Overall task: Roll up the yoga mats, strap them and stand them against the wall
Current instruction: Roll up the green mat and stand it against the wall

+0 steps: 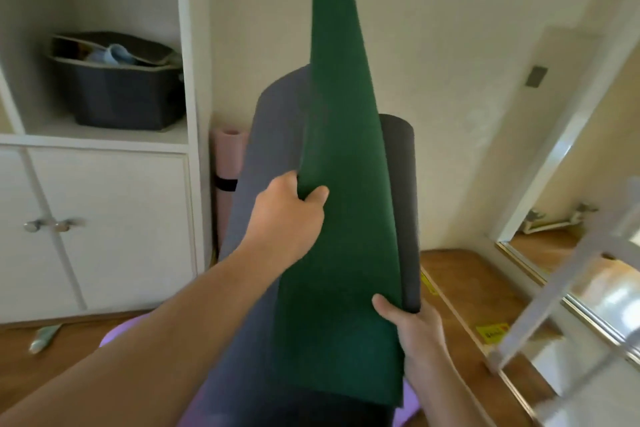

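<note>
Both hands grip the green mat [339, 204], held upright in front of the person. Low and near, the right hand [417, 329] closes its fingers on the mat's right edge, thumb on the front. Higher up, the left hand [289, 215], forearm stretched forward, pinches the left edge, thumb on top. Just behind stand a blue-grey rolled mat [273, 156] and a dark grey rolled mat [401, 191]. Farther back, a pink rolled mat [228, 163] with a black strap stands against the wall [450, 62] beside the white cabinet [104, 225].

Soft daylight, motion blur, wide-angle edge distortion
</note>
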A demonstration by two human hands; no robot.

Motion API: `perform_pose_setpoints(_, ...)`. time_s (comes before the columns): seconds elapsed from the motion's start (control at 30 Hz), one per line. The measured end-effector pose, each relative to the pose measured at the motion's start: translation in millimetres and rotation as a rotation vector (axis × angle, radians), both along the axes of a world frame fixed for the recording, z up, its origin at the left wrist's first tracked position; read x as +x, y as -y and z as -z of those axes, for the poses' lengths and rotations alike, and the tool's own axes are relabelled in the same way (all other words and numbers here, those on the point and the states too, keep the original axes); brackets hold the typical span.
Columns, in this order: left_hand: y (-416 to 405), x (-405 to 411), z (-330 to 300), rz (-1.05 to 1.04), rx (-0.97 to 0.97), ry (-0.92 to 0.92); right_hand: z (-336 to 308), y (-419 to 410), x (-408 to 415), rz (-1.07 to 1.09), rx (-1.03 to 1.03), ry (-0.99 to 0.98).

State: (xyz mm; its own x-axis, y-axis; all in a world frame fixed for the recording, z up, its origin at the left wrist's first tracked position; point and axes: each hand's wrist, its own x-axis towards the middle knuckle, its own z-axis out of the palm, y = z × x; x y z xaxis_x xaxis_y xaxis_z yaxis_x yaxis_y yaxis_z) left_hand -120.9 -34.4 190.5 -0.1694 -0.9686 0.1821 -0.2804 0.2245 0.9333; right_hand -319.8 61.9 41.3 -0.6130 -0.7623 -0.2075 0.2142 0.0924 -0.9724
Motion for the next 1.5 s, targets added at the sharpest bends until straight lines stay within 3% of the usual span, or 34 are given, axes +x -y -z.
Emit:
perform_pose_setpoints(0.23,-15,-17,-5,0.235,-0.099,0.414,75,10,113,0.083,-0.003,0.721)
perform_pose_setpoints(0.37,-11,-17,11,0.299,-0.180,0.623,100,33,157,0.030,-0.018,0.836)
perform_pose_setpoints(0.47,1,-12,32,0.365,-0.293,0.861,112,41,185,-0.225,0.264,0.838)
perform_pose_setpoints(0.53,9,-5,47,0.390,-0.391,1.057,114,38,192,-0.494,0.568,0.678)
perform_pose_setpoints(0.6,15,7,63,0.407,-0.420,1.195,95,30,185,-0.734,0.696,0.344)
perform_pose_setpoints(0.67,24,26,81,0.411,-0.375,1.261,67,18,166,-0.960,0.669,-0.120)
perform_pose_setpoints(0.73,32,48,102,0.427,-0.322,1.297,31,9,140,-1.097,0.482,-0.433)
perform_pose_setpoints(0.8,35,66,120,0.469,-0.342,1.320,-6,0,113,-0.956,0.233,-0.636)
perform_pose_setpoints(0.9,34,79,135,0.496,-0.351,1.305,-30,1,78,-0.548,-0.022,-1.354)
perform_pose_setpoints(0.93,35,82,138,0.499,-0.342,1.274,-29,5,70,-0.546,0.037,-1.582)
perform_pose_setpoints(1.0,37,83,140,0.522,-0.288,1.190,-21,15,66,-0.662,0.321,-1.845)
perform_pose_setpoints(1.1,37,85,138,0.619,-0.184,1.084,1,27,73,-0.743,0.529,-1.966)
perform_pose_setpoints(1.23,38,94,137,0.527,-0.132,1.050,20,40,81,-0.685,0.461,-1.862)
perform_pose_setpoints(1.4,39,109,160,0.345,-0.553,1.311,29,57,69,-0.795,0.521,-1.551)
perform_pose_setpoints(1.5,41,114,184,0.383,-0.564,1.387,31,70,58,-0.907,0.524,-1.311)
